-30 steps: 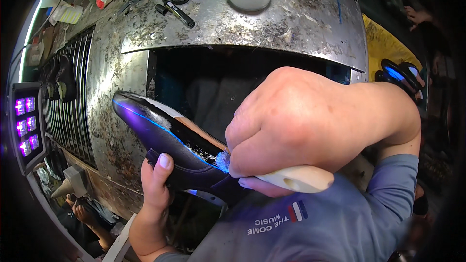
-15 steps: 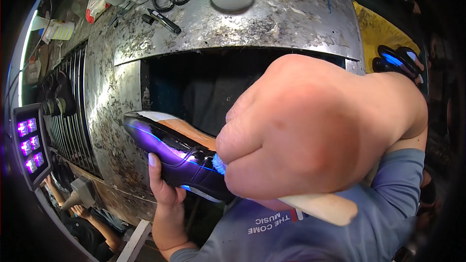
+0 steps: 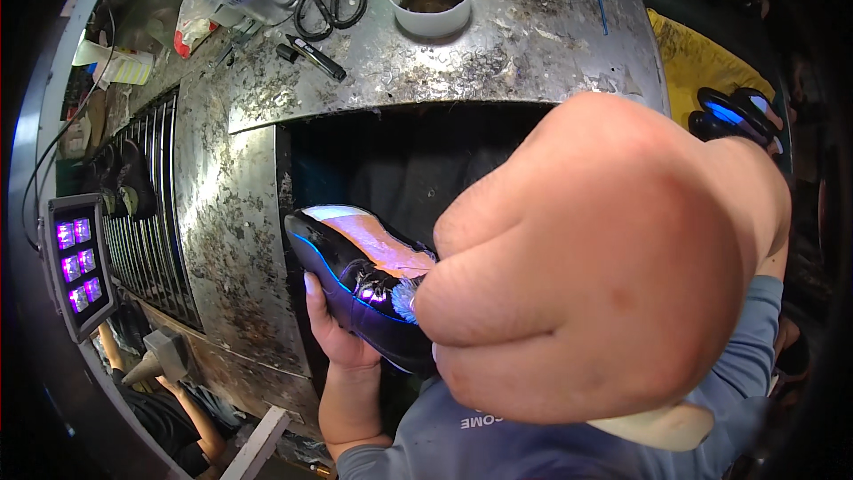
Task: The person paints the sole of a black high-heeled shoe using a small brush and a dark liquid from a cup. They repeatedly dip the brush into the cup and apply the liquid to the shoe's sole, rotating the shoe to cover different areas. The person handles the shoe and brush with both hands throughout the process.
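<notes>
My left hand (image 3: 345, 338) grips a black shoe upper (image 3: 342, 268) from below and the side, its thumb along the edge. The shoe is tilted so that its tan bottom (image 3: 378, 240) faces up, and a blue line of light runs along its side. Wrapped in a fist, my right hand (image 3: 586, 276) holds a brush (image 3: 404, 300). The pale blue bristles touch the shoe near the bottom's edge, while the wooden handle (image 3: 662, 428) sticks out behind the fist. Much of the shoe's near end is hidden by my right hand.
A worn metal bench (image 3: 240, 249) surrounds a dark opening. On it sit a white bowl (image 3: 430, 20) of dark liquid, a black marker (image 3: 317, 59) and black-handled scissors (image 3: 330, 7). A purple lamp (image 3: 78, 262) stands left. More shoes (image 3: 736, 116) lie right. Another person's arm (image 3: 197, 418) shows lower left.
The shoe has shifted right in view and turned so more of its tan bottom shows. My right hand has moved right and slightly lower, and fills more of the view.
</notes>
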Tool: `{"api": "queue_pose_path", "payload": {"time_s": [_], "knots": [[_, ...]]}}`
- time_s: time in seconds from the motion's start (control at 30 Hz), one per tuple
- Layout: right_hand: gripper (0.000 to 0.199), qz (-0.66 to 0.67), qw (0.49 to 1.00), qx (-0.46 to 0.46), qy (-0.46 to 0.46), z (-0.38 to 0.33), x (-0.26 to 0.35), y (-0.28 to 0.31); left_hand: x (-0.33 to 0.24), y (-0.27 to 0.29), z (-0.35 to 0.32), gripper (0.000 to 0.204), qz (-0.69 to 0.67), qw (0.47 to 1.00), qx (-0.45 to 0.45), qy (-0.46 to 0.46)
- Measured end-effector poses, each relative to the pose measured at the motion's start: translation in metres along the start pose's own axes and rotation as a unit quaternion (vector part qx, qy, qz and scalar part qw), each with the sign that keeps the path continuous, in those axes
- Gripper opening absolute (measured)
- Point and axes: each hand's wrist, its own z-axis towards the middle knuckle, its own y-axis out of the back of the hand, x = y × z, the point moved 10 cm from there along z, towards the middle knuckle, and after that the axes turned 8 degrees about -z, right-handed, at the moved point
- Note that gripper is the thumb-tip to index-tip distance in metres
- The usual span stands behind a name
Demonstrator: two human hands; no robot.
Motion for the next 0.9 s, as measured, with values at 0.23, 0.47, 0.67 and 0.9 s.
{"api": "queue_pose_path", "payload": {"time_s": [0.23, 0.47, 0.67, 0.9], "knots": [[0.013, -0.030, 0.997, 0.072, 0.006, 0.006, 0.009, 0.002, 0.017, -0.013, 0.005, 0.078, -0.031, 0.999, 0.025, 0.033], [0.010, -0.054, 0.998, -0.003, 0.018, 0.009, 0.005, 0.028, 0.045, 0.005, 0.003, 0.083, -0.149, 0.984, 0.017, 0.095], [0.024, -0.154, 0.930, -0.150, -0.297, -0.035, -0.142, 0.056, 0.091, 0.031, -0.005, 0.052, -0.075, 0.975, 0.038, 0.206], [0.022, -0.314, 0.846, -0.009, -0.431, -0.077, -0.250, 0.019, 0.126, -0.010, -0.014, 0.044, -0.280, 0.909, 0.039, 0.306]]}}
